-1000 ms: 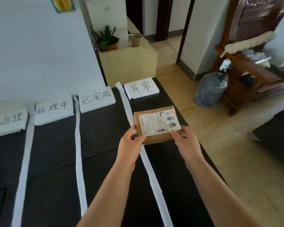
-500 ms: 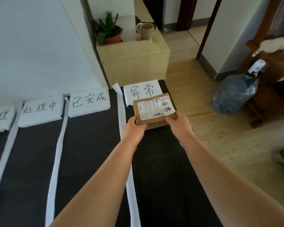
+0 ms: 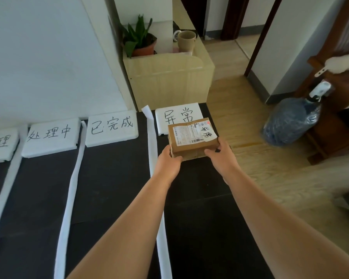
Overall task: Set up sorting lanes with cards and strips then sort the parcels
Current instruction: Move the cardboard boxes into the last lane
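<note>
A brown cardboard parcel (image 3: 191,138) with a shipping label and a handwritten white note sits in the rightmost lane of the dark mat (image 3: 109,178), partly over the white card (image 3: 177,115) at that lane's far end. My left hand (image 3: 167,160) grips the parcel's near left corner. My right hand (image 3: 220,156) grips its near right corner. Three more white cards, the third (image 3: 111,127), the second (image 3: 48,137) and the first (image 3: 0,144), head the other lanes. White strips (image 3: 153,158) (image 3: 73,178) (image 3: 6,182) divide the lanes.
Beyond the mat stand a light wooden cabinet (image 3: 167,77) with a potted plant (image 3: 139,39) and a mug (image 3: 186,40). A blue water jug (image 3: 288,121) and dark wooden furniture (image 3: 334,117) stand on the wood floor at right. A white wall borders the mat's far left.
Both hands have carried the parcel forward along the rightmost lane, from mid-lane up to the far card, which it now partly covers.
</note>
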